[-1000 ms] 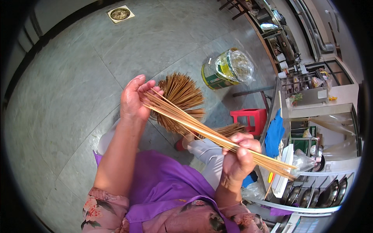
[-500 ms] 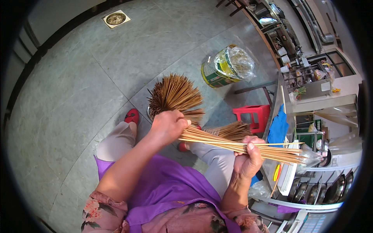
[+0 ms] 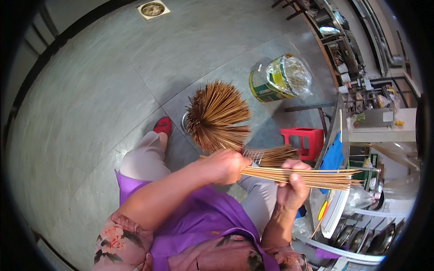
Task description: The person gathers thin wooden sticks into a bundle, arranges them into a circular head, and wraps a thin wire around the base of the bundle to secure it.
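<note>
A bundle of thin bamboo skewers (image 3: pixel 263 174) lies roughly level across my lap, held at two places. My left hand (image 3: pixel 224 166) is closed around its left part, with a few ends showing behind the fist. Nearer the pointed ends, my right hand (image 3: pixel 291 184) grips the bundle with the thumb on top. Beyond my left hand, a large fanned mass of brown skewers (image 3: pixel 219 115) stands in a round container, of which only a metal rim (image 3: pixel 184 123) shows. Another bunch of skewers (image 3: pixel 275 156) lies behind the held bundle, partly covered by it.
A green and yellow bucket (image 3: pixel 262 86) with clear plastic film stands ahead on the tiled floor. At right are a red stool (image 3: pixel 304 140) and a table bearing a blue cloth (image 3: pixel 332 156), white trays (image 3: pixel 337 212) and a yellow-red handled tool (image 3: pixel 323 210). Pans (image 3: pixel 382 238) hang beyond.
My left hand has slid right and nearer me along the bundle, closer to my right hand. Skewer ends now stick out left of it. The whole view has shifted slightly.
</note>
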`<act>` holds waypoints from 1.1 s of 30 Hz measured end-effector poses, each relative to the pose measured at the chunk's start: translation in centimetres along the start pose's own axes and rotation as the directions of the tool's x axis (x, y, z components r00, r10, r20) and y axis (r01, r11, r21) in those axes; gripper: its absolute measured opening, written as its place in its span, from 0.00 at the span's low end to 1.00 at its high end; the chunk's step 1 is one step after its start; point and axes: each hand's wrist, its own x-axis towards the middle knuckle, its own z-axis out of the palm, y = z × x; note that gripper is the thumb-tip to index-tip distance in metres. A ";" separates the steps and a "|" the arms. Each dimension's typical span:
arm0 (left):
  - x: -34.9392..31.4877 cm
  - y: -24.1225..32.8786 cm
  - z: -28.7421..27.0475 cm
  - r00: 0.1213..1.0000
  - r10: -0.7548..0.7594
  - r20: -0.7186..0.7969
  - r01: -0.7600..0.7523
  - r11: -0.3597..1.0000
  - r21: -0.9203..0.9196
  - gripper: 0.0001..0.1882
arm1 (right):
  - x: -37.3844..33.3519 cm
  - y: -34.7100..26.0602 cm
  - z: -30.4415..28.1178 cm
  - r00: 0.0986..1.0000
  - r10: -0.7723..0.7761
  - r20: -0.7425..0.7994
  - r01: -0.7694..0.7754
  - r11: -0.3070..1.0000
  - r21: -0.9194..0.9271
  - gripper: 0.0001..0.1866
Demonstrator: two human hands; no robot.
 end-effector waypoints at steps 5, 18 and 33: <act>0.6 -0.4 0.3 0.993 -0.078 0.088 0.083 0.995 -0.049 0.09 | -0.1 -2.8 -1.6 0.998 -0.060 0.010 0.060 0.998 0.031 0.13; 0.7 -0.4 -0.4 0.996 -0.064 -0.058 0.062 0.997 -0.036 0.09 | -0.9 -5.2 -0.9 0.991 -0.132 0.014 0.131 0.965 -0.228 0.09; 0.1 1.0 2.1 0.877 0.291 -0.383 -0.222 0.951 0.215 0.10 | 4.8 3.2 0.2 0.988 -0.085 -0.127 0.047 0.960 -0.275 0.05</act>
